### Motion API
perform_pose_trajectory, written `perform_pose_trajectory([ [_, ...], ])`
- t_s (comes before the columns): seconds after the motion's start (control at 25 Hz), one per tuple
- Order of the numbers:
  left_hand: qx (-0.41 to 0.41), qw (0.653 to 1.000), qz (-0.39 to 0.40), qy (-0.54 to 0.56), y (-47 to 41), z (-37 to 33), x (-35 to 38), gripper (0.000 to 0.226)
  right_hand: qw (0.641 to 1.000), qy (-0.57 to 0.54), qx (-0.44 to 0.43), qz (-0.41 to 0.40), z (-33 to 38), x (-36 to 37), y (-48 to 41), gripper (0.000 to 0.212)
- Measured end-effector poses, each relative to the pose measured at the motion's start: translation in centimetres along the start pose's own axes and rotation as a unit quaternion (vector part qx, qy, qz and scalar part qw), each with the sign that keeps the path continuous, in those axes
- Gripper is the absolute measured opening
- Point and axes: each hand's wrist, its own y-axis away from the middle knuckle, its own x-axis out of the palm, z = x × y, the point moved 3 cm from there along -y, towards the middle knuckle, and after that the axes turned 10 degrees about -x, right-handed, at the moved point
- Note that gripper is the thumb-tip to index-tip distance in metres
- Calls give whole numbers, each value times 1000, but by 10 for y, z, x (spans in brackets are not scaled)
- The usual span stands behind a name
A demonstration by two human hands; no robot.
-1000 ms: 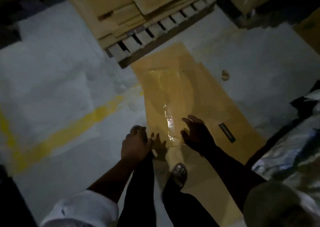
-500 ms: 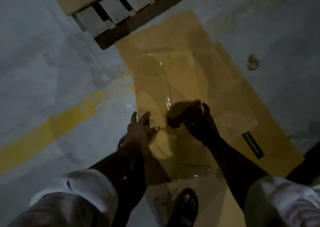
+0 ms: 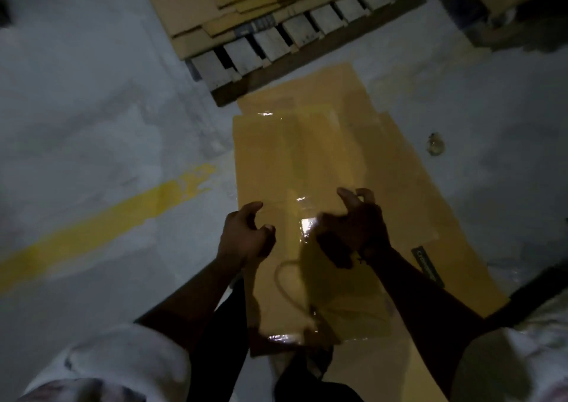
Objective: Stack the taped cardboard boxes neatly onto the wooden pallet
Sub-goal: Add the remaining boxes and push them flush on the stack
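Both arms reach forward, left hand (image 3: 246,235) and right hand (image 3: 353,229) apart, fingers half-curled and empty.

Grey concrete floor (image 3: 92,125) with a worn yellow painted stripe (image 3: 107,217) and a small crumpled scrap (image 3: 435,148).

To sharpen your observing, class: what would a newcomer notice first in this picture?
The flat taped box lies mid-frame on the grey floor, tape glinting. The left hand and right hand hover over its near end, fingers bent. Beyond it stands the pallet, already loaded with cardboard; a yellow line marks the floor at left.
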Motion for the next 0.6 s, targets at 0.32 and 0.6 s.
perform_pose_trajectory([
  [0.32, -24, 979, -190, 64, 296, 9, -136, 81, 964, 164, -211, 5, 218, -116, 211, 81],
  [0.6, -70, 932, -355, 19, 514, 61, -234, 90, 899, 212, -382, 21, 371, -106, 379, 74],
])
